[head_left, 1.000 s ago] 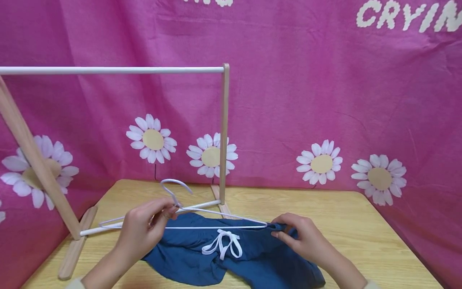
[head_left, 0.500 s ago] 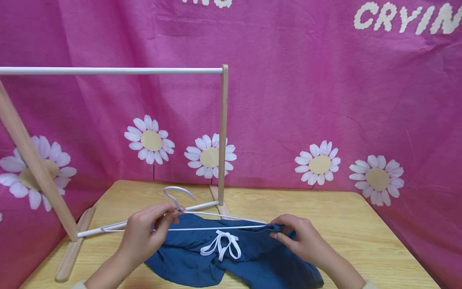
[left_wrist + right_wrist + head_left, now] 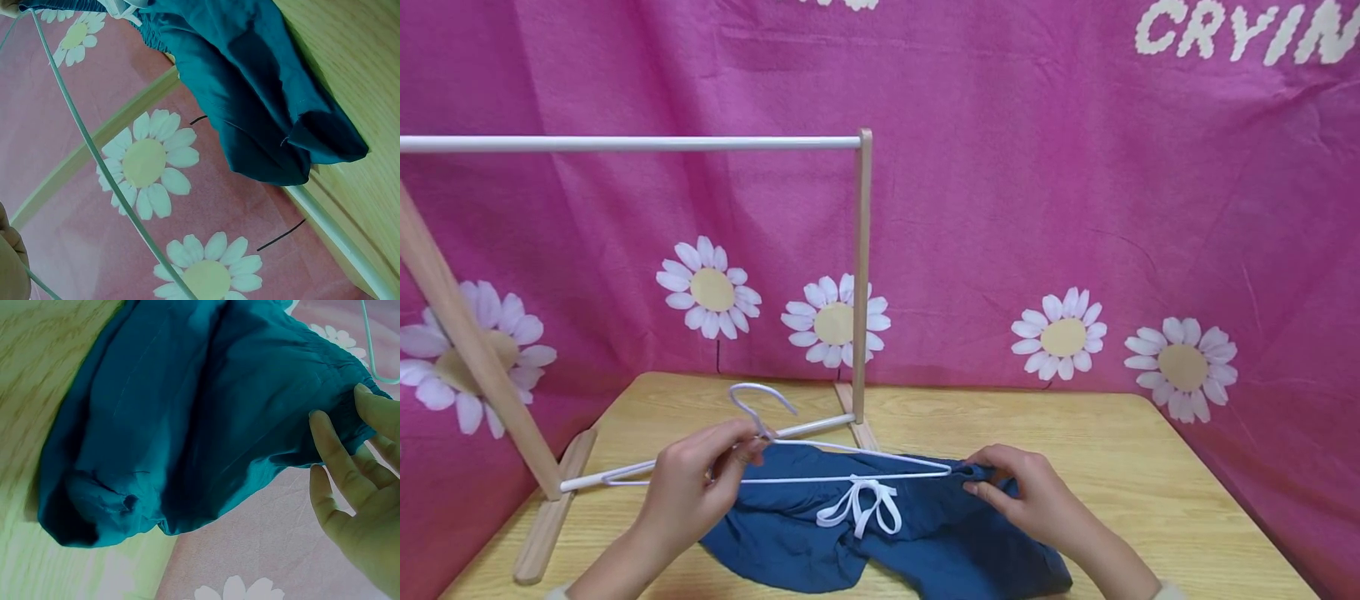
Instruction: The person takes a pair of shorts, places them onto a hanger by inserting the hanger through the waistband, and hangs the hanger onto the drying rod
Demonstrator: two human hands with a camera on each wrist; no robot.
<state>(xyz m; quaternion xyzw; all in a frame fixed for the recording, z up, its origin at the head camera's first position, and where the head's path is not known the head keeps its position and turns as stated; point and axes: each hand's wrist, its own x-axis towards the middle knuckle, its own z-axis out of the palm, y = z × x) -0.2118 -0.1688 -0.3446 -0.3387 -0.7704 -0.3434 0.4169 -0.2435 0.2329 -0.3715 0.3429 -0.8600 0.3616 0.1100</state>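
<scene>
Dark blue shorts [image 3: 797, 533] with a white drawstring bow [image 3: 861, 505] lie on the table, waistband toward the back. My left hand [image 3: 696, 483] pinches a white clothes hanger [image 3: 850, 479] at the neck, just below its hook. The hanger is held over the waistband, its right corner close to my right hand [image 3: 1030, 492]. That hand grips the right end of the waistband between thumb and fingers. In the right wrist view, the fingers [image 3: 337, 456] lie against the gathered waistband of the shorts [image 3: 250, 425]. Only an edge of my left hand [image 3: 12, 262] shows in the left wrist view.
A wooden rack with a white top rail [image 3: 625, 144] stands at the left and back, with a low white crossbar [image 3: 816, 426] behind the shorts. Its foot [image 3: 553, 517] rests on the wooden table [image 3: 1150, 500]. A pink flowered cloth [image 3: 970, 208] hangs behind and at both sides.
The hanger dipped slightly toward the shorts and then shifted a little left with my left hand, its right corner drawing back from the waistband's end. My right hand keeps its grip.
</scene>
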